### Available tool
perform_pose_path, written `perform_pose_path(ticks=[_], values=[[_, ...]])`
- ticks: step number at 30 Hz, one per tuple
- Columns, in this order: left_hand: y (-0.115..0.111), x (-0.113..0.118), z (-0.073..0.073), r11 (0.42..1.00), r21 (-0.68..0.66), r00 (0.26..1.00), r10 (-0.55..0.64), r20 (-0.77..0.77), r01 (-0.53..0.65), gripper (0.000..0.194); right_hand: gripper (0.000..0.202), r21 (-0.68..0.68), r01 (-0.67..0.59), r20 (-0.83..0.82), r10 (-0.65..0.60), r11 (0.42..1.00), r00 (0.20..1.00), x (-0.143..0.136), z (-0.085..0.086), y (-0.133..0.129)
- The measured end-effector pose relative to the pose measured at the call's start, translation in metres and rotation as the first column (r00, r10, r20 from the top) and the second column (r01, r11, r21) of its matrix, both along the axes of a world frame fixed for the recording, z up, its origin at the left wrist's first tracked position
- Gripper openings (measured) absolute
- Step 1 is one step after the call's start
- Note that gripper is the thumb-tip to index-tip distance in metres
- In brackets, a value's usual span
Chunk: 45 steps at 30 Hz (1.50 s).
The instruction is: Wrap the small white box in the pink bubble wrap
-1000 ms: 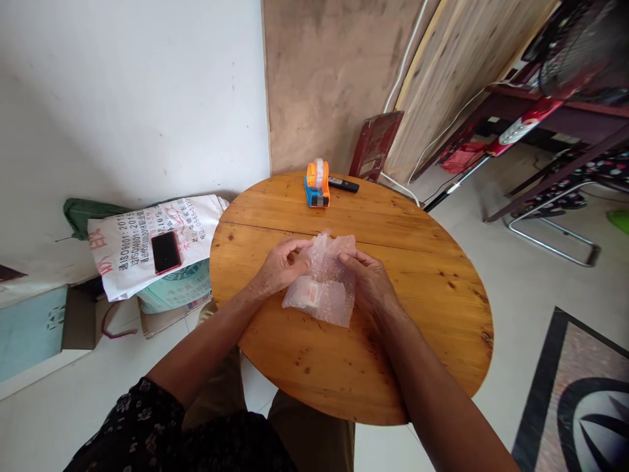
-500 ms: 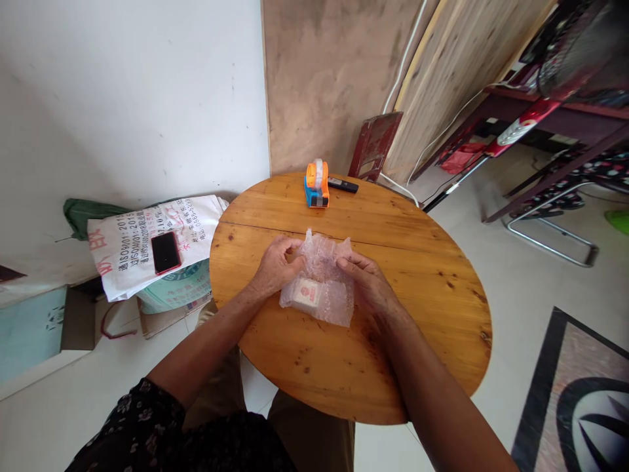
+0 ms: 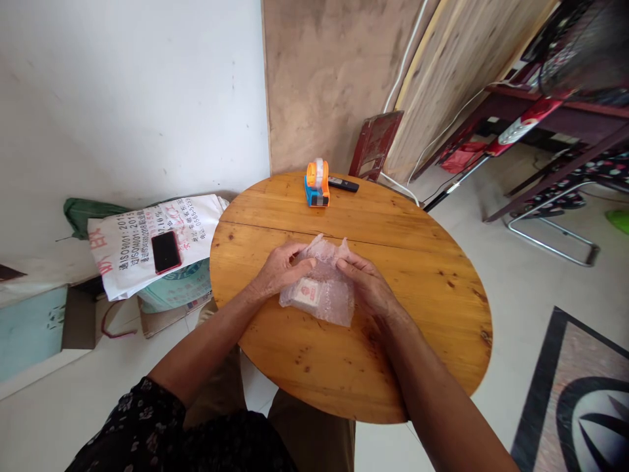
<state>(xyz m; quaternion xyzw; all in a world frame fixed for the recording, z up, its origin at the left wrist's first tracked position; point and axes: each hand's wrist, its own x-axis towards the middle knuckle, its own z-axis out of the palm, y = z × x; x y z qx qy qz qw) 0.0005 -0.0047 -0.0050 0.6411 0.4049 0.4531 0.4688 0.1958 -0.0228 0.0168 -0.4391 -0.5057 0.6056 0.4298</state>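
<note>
A sheet of clear bubble wrap (image 3: 337, 301) lies on the round wooden table (image 3: 432, 295), its far part raised and crumpled. On its near left part, under or inside the film, is a small whitish box (image 3: 306, 291) with a red print. My left hand (image 3: 282, 267) pinches the wrap's upper left edge between thumb and fingers. At the upper right edge my right hand (image 3: 366, 278) grips the wrap, thumb on top. The fingertips behind the film are partly hidden.
An orange and blue tape dispenser (image 3: 317, 183) stands at the table's far edge beside a black object (image 3: 344, 185). A phone (image 3: 166, 252) lies on a white sack (image 3: 113, 262) at left. Behind the table is a red-brown chair (image 3: 376, 145).
My left hand has shifted slightly right and its thumb now lies further over the wrap. The raised far part of the wrap has folded a little toward me.
</note>
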Motion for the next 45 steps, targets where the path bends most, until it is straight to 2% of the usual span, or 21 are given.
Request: perform_pose_path(ticks=[3,9,15,19,25,31,37,40,43,45], values=[[0.002,0.000,-0.002,1.000,-0.023,1.000,0.003,0.019,-0.003,0.026,0.046,-0.013,-0.001,-0.033,0.001,1.000,0.999,-0.002,0.001,-0.001],[0.006,-0.002,-0.001,0.988,-0.139,0.992,0.075,0.103,-0.060,0.029,0.046,0.025,0.049,0.007,-0.049,0.998,0.999,0.003,0.000,0.003],[0.006,-0.004,0.002,0.979,-0.141,0.978,0.165,0.127,-0.147,0.029,0.037,0.092,0.221,0.035,-0.225,0.971,0.974,0.018,-0.009,0.017],[0.007,-0.004,0.001,0.974,-0.130,0.965,0.206,0.161,-0.186,0.030,0.035,0.104,0.237,0.062,-0.244,0.966,0.968,0.023,-0.015,0.021],[0.010,-0.003,-0.002,0.975,-0.083,0.947,0.221,0.234,-0.207,0.028,0.029,0.148,0.267,0.100,-0.283,0.952,0.954,0.024,-0.014,0.020],[0.014,-0.003,-0.005,0.950,-0.205,0.886,0.298,0.356,-0.237,0.028,0.025,0.163,0.350,0.085,-0.367,0.922,0.927,0.026,-0.011,0.020],[0.014,-0.002,-0.005,0.945,-0.233,0.882,0.304,0.361,-0.230,0.027,0.023,0.235,0.268,0.234,-0.322,0.934,0.917,0.027,-0.015,0.022],[0.014,-0.002,-0.004,0.940,-0.247,0.879,0.313,0.359,-0.234,0.027,0.029,0.356,0.327,0.296,-0.437,0.875,0.849,0.027,-0.017,0.022],[0.013,-0.002,-0.003,0.937,-0.259,0.878,0.320,0.357,-0.236,0.027,0.036,0.561,0.389,0.332,-0.629,0.731,0.703,0.028,-0.013,0.020],[0.012,-0.002,-0.001,0.933,-0.264,0.876,0.328,0.352,-0.243,0.027,0.032,0.690,0.353,0.327,-0.707,0.632,0.627,0.027,-0.008,0.016]])
